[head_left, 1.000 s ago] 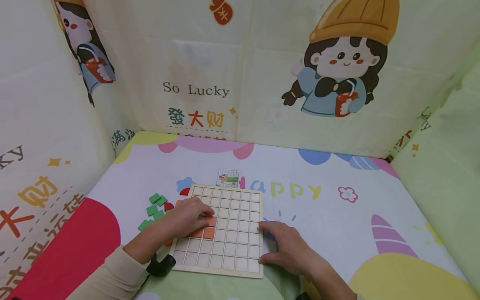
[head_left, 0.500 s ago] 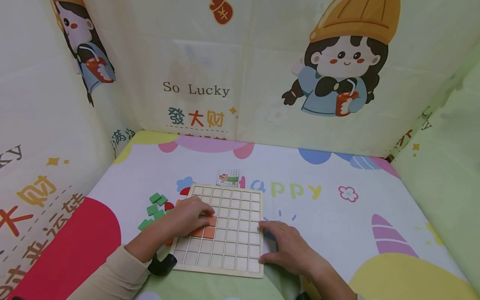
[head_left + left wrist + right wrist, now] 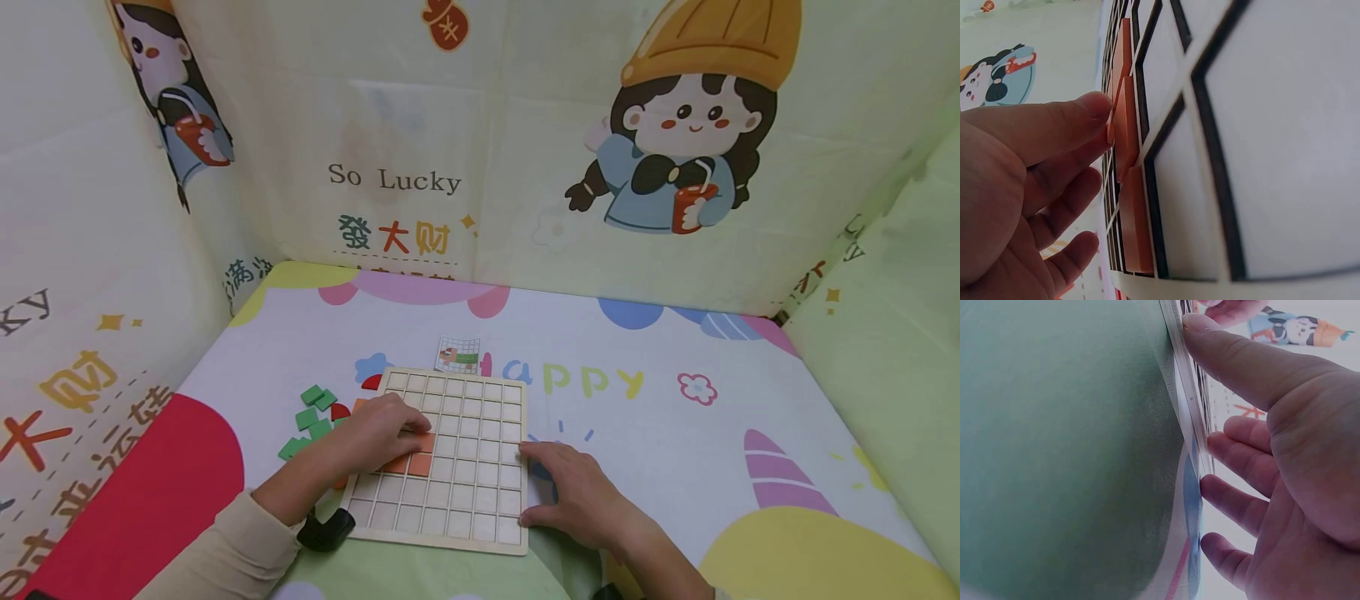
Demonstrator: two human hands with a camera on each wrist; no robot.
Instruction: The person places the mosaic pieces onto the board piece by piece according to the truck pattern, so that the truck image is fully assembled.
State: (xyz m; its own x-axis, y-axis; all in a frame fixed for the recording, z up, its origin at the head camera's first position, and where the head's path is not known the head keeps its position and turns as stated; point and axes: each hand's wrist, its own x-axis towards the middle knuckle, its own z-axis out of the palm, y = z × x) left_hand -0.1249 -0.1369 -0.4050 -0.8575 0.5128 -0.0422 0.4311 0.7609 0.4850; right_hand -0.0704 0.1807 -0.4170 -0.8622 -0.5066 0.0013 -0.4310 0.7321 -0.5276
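Observation:
A square wooden grid board [image 3: 463,498] lies in front of me, with orange square tiles [image 3: 419,464] in some of its left cells. My left hand [image 3: 384,432] is over those cells, partly hiding them. Between its thumb and index finger it pinches an orange tile [image 3: 1110,132], seen edge-on in the left wrist view, close to the tiles seated in the grid. My right hand [image 3: 576,493] rests at the board's right edge, thumb and fingers spread and fairly straight. In the right wrist view its thumb touches the board's side [image 3: 1186,381].
Several loose green tiles [image 3: 306,419] lie left of the board, partly behind my left forearm. A red piece [image 3: 340,412] sits beside them. Behind the board lies a small card [image 3: 458,357] with a coloured grid picture. Printed cloth walls [image 3: 517,200] enclose the table.
Both hands and the board keep practically the same places across the frames. The whole view shifts only very slightly.

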